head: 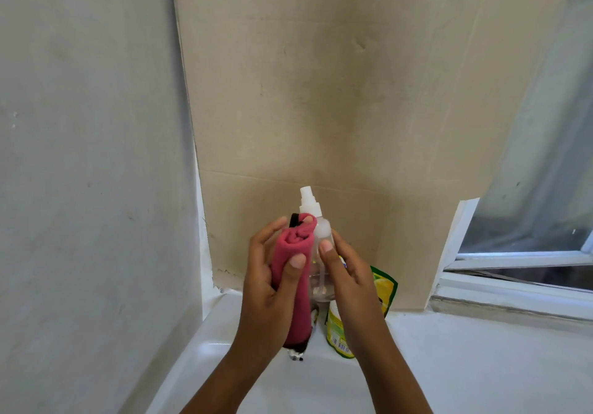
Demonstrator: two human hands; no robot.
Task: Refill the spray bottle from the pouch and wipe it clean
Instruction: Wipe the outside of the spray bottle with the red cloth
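Now, left to right, all placed from the bottle:
Wall: grey, far left of the bottle.
Left hand: fingers and thumb curled round a rolled pink cloth, pressing it against the bottle's left side.
Bottle: clear, upright, white spray top on, held up between both hands above the white ledge.
Right hand: thumb and fingers clamped on the bottle's right side.
Pouch: green and yellow, on the ledge below and right of the bottle, partly hidden by the right wrist.
Cardboard: behind the bottle.
Window: far right.
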